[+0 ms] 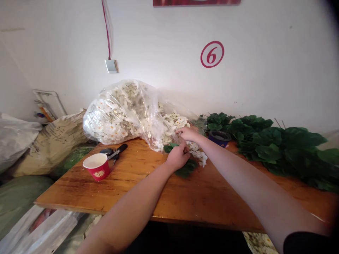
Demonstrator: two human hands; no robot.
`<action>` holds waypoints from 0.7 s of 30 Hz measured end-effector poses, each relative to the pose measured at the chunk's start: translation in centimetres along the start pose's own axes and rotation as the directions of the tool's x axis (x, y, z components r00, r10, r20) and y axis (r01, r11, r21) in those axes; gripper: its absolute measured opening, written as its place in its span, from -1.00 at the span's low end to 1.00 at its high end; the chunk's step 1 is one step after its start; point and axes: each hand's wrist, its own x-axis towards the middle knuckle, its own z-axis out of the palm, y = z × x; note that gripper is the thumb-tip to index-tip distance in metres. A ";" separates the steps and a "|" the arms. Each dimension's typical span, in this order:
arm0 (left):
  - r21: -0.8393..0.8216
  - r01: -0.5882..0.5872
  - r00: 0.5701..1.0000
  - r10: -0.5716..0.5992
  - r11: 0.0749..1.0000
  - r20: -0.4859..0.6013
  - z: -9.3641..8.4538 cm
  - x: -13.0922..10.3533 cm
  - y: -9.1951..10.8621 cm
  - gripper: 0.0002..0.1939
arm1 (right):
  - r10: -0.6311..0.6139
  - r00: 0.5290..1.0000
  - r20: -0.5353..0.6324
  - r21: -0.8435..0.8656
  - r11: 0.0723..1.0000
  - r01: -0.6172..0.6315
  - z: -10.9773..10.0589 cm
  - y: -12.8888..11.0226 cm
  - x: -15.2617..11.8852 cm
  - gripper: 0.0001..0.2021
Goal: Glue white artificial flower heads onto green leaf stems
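My left hand [179, 156] is closed around the stem of a green leaf spray [186, 168], whose leaves show on both sides of the fist. Just behind it, my right hand [188, 134] reaches into white artificial flowers [177, 121] with orange centres, its fingertips pinched among the blooms. These flowers spill from the mouth of a large clear plastic bag [148, 106], which lies on its side and is full of the same kind. A few loose white blossoms [197, 153] rest on the wooden table [137, 180] below my right wrist.
On the left stand a red paper cup [97, 168] and, behind it, keys with a black-handled tool [118, 152]. A dark blue round container [219, 138] sits right of my hands. Heaped green leaf sprays [275, 144] line the back right. Stuffed sacks [53, 141] crowd the floor left.
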 end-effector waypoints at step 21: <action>-0.487 0.149 0.987 -0.159 0.860 0.022 0.3 0.9 -1.0 -0.77 | 0.154 0.950 -0.273 0.788 0.602 0.129 0.1 -0.1 -11.5 -0.69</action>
